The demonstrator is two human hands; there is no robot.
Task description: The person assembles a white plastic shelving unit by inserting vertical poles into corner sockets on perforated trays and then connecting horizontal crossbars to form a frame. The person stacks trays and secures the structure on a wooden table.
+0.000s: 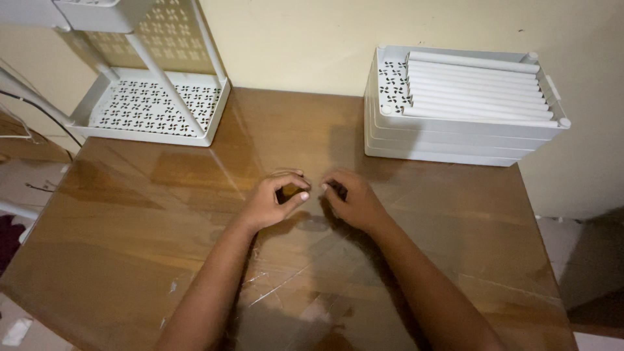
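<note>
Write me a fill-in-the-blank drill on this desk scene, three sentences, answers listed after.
1. Both hands, the left hand and the right hand, rest on the glossy brown wooden ____.
2. The white plastic tubes lie on top of the stack of white perforated trays, at the table's far ____ corner.
3. The assembled white perforated shelf rack stands at the far ____ corner.

Missing words: table; right; left

Dim, warm indoor light, soft glare on the glossy table, slight wide-angle bending at the edges.
</note>
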